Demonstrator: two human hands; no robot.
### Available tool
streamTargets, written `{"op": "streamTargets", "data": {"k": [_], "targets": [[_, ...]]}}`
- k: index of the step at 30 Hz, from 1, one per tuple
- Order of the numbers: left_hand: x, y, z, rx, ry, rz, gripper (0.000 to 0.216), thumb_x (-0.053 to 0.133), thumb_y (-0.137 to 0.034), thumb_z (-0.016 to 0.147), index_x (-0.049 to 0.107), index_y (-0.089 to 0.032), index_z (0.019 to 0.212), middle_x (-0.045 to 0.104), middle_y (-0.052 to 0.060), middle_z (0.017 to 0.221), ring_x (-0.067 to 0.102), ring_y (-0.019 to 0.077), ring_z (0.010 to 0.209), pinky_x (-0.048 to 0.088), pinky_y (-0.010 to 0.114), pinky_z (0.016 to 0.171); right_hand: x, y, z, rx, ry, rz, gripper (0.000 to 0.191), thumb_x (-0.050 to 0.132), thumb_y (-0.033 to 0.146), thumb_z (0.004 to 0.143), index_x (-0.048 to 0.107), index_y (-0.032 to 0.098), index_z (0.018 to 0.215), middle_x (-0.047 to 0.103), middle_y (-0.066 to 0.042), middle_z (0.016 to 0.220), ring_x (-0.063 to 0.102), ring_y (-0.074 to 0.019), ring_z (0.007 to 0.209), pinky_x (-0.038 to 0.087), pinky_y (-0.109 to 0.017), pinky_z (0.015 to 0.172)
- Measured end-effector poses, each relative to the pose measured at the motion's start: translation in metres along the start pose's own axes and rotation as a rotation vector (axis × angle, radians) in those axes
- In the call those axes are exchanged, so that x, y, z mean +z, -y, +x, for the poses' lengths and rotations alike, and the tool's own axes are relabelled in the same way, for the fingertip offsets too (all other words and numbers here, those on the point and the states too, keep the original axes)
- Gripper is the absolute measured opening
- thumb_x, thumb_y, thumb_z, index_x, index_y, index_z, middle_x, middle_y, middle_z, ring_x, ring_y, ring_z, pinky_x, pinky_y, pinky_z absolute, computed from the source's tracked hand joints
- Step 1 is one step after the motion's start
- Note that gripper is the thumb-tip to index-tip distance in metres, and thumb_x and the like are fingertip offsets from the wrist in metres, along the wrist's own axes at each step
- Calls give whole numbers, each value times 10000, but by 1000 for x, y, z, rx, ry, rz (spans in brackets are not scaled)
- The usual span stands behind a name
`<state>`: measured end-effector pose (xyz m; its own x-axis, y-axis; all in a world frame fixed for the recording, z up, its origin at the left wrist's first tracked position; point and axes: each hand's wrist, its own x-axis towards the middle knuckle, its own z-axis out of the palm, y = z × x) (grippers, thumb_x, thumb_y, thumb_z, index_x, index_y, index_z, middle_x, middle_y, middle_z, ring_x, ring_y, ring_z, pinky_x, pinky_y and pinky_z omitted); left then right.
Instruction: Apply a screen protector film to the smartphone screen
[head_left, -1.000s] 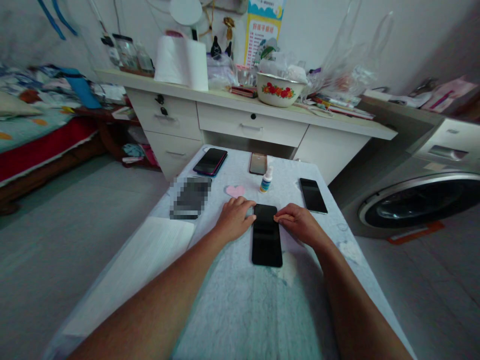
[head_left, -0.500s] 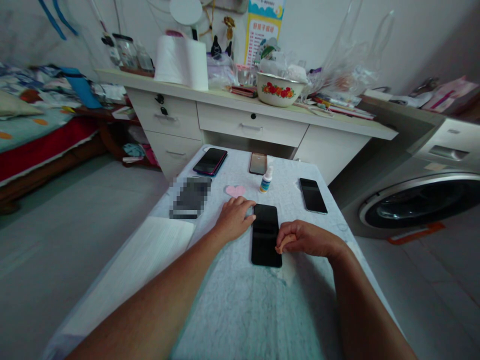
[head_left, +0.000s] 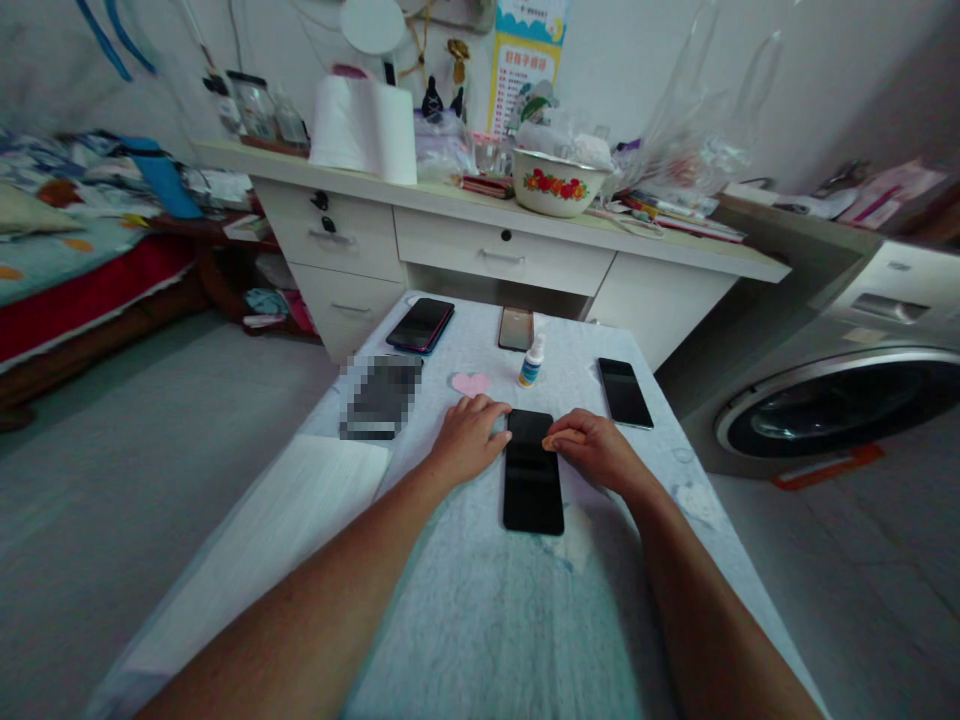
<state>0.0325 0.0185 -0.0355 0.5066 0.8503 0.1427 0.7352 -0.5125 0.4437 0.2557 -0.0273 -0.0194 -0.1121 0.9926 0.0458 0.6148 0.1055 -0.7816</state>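
The black phone [head_left: 532,485] lies flat in the middle of your table [head_left: 480,620], long side running near to far, between your two hands. Its screen is dark, glossy and unlit, with rounded corners and no marks that can be made out.

Your left hand [head_left: 469,440] rests palm down on the table against the phone's far left corner. Its fingers are loosely spread and grip nothing, and their tips touch the phone's edge. Your right hand [head_left: 596,450] sits at the far right corner with its fingers pressed together, pinching a small tan piece [head_left: 559,438] whose tip lies on the glass. Most of that piece is buried in your fingers, so you cannot tell its shape or what it is.

Just beyond your left hand lie a pink heart-shaped pad [head_left: 470,383] and a small white bottle [head_left: 532,362]; the bottle's label is too small to read. Three more phones lie farther off: one far left [head_left: 421,324], one far centre [head_left: 517,327], and one to the right [head_left: 625,392]. A pixelated patch [head_left: 381,397] hides whatever lies left of the pad. The table's near end is cut off by the frame, and your forearms cover part of it.
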Motion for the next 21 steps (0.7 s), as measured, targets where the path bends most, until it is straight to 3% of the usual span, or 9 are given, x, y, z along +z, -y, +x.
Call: {"op": "streamTargets", "data": {"k": [4,9,15,21], "targets": [[0,0,0,1,-4,7,373,529,-332,867,564,-255,1230,570,62,1179,498,258,1094,401,401,929,6,-3,9,-14,-211,-189,110,628,253,798,706,192,844,669,-39,869,619,-178,829,455,-300,781],[0,1,-1,-2,-7,-3,371,527,-319,868,562,-258,1232,573,55,1186,498,256,1104,398,400,937,13,-6,15,-12,-340,-264,138,605,265,817,712,184,847,651,-46,855,604,-184,817,442,-300,775],[-1,2,-2,7,-13,-20,370,537,-315,863,560,-255,1228,574,53,1185,496,258,1117,397,401,941,17,-2,20,-19,-334,-332,146,590,263,836,711,182,850,635,-43,835,590,-176,783,427,-282,730],[-1,1,-2,-4,-8,-25,364,555,-318,858,561,-255,1216,572,59,1180,499,258,1123,398,399,942,19,11,29,-45,-237,-438,129,583,197,838,712,190,832,625,-35,837,581,-159,790,402,-261,725]]}}
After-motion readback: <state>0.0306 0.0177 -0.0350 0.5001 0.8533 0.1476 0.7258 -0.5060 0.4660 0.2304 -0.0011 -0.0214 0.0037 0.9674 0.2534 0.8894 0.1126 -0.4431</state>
